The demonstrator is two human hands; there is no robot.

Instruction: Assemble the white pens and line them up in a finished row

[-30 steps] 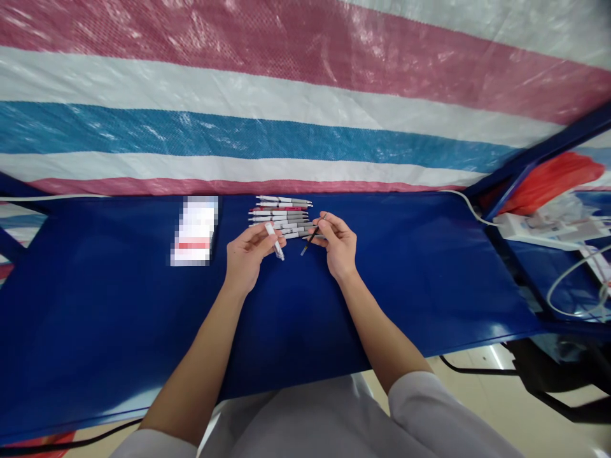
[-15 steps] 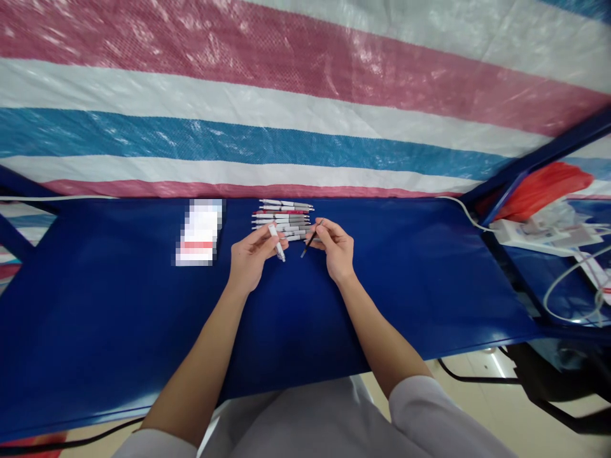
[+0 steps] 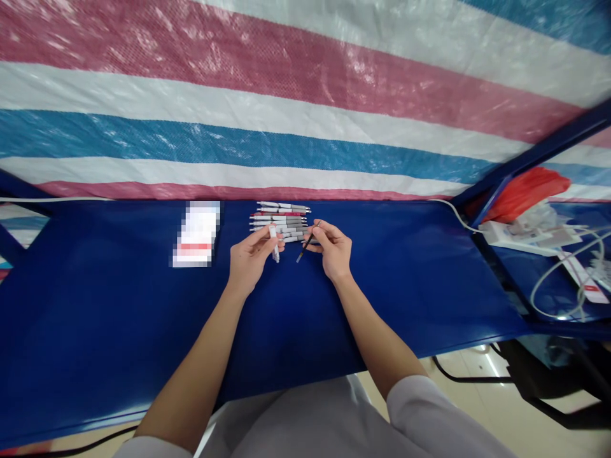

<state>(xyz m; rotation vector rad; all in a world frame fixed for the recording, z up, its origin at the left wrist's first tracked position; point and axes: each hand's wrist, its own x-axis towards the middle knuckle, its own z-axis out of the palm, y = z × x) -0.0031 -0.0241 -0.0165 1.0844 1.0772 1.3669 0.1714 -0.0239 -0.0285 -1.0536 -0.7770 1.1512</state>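
My left hand [image 3: 247, 257] pinches a white pen barrel [image 3: 273, 234] between thumb and fingers, its lower end pointing toward me. My right hand [image 3: 335, 251] grips a slim dark refill [image 3: 304, 248] near its top, the tip slanting down and left. Over the last second I have turned the barrel more nearly upright in view, while the refill keeps about the same slant. The two pieces remain apart with a small gap between them, so I judge I am only adjusting my hold, with nothing joined. Just beyond my fingers lies a row of white-and-grey pens [image 3: 281, 218], with one red pen [image 3: 267, 214] among them, on the blue table [image 3: 405, 273]. Left of these is a blurred white item [image 3: 198, 232]; far right, a red bag [image 3: 529, 194] sits behind a white power strip [image 3: 520, 238].
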